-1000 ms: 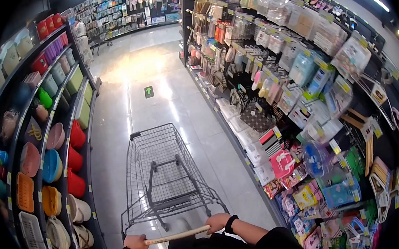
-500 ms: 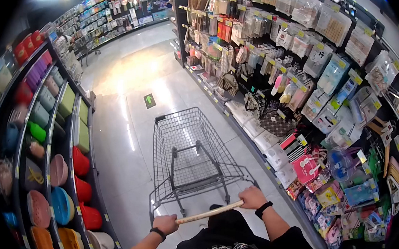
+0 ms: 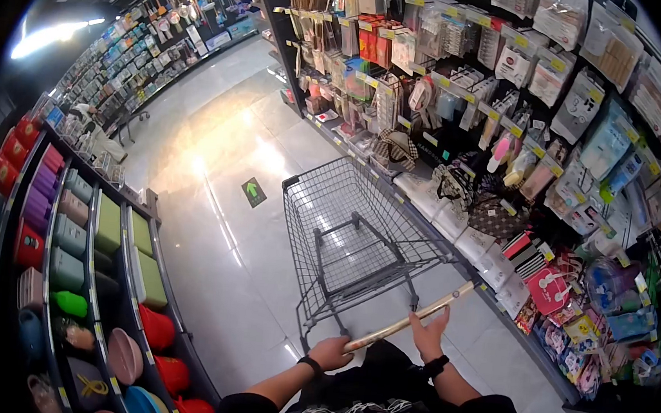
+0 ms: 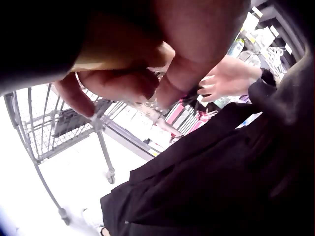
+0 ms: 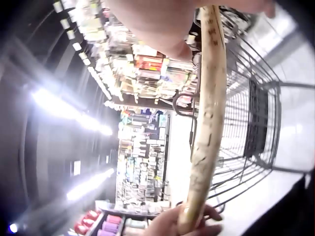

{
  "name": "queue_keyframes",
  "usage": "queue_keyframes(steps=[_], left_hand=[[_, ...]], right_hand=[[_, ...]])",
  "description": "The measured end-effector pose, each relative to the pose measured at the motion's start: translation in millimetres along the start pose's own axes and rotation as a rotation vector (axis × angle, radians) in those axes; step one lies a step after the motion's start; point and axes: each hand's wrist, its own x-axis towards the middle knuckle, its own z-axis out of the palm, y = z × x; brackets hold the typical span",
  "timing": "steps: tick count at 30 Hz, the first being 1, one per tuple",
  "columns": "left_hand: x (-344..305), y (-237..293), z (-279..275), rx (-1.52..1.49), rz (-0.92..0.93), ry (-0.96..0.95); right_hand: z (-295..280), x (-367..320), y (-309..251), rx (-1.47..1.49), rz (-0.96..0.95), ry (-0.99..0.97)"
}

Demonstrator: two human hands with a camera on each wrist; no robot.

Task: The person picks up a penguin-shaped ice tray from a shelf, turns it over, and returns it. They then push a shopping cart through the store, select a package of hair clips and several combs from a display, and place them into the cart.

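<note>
A grey wire shopping cart [image 3: 355, 287] stands in front of me, angled alongside the right-hand shelf. Its basket shows no goods. My left hand [image 3: 331, 354] grips the left end of the cart's cream-coloured handle [image 3: 382, 334]; the curled fingers also show in the right wrist view, round the bar's lower end. Toward the other end, my right hand [image 3: 428, 339] is up against the handle with its fingers spread and straight, not wrapped round it. The left wrist view shows that right hand [image 4: 227, 81] with its fingers apart. Dark bands circle both wrists.
On the left, a shelf holds red bins [image 3: 155, 326] and green boxes [image 3: 150, 279]. Packaged goods hang along the right shelf, with patterned bags [image 3: 495, 215] low down. A green arrow sign [image 3: 253, 192] marks the tiled floor ahead.
The cart has shifted rightward in view, nearer the right shelf. My right hand has loosened from the handle and its fingers have straightened. The left hand keeps its grip.
</note>
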Motion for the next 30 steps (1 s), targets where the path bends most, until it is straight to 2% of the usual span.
queue_keyframes(steps=[1,2,4,7,8,10,12,13,14,16,17,19,20,23,26,27,28,30], left_hand=[[12,-4,-11,-0.06,0.059,-0.022],[16,-7,-21,-0.254,0.052,0.002],[54,-42,-24,-0.525,0.274,0.058],[69,-34,-55,-0.357,0.576,0.179],[68,-24,-75,-0.348,0.658,0.11],[77,-36,-93,-0.37,0.871,0.065],[59,-63,-138,-0.375,0.868,-0.109],[48,-84,-162,-0.378,0.856,-0.201],[43,-112,-185,-0.358,0.848,-0.201],[38,-183,-220,-0.355,0.764,-0.091],[35,-215,-244,-0.329,0.737,-0.007],[26,-275,-292,-0.293,0.637,0.095],[22,-301,-313,-0.287,0.56,0.105],[26,-359,-360,-0.274,0.444,0.157],[45,-396,-396,-0.252,0.396,0.156],[53,-403,-411,-0.232,0.391,0.147],[65,-414,-421,-0.23,0.405,0.142],[87,-432,-447,-0.284,0.366,0.079]], right_hand=[[20,7,-1,0.193,0.193,-0.049],[35,19,-2,0.184,0.236,-0.004],[64,64,-13,0.17,0.323,0.083],[86,107,40,-0.026,0.08,0.173],[87,120,45,-0.067,0.007,0.205],[89,156,27,-0.052,0.154,0.176],[99,145,-47,0.053,0.345,0.112],[108,150,-48,-0.006,0.397,0.166],[129,131,-83,-0.024,0.364,0.256],[164,105,-100,-0.091,0.386,0.158],[165,130,3,-0.416,0.091,0.18],[214,96,-49,-0.448,0.24,0.17],[239,82,-73,-0.563,0.229,0.199],[308,61,-116,-1.177,0.12,0.27],[361,69,-161,-1.193,-0.032,0.206],[384,76,-178,-1.115,-0.017,0.189],[402,90,-181,-1.08,-0.089,0.133],[444,124,-182,-1.035,-0.095,-0.032]])
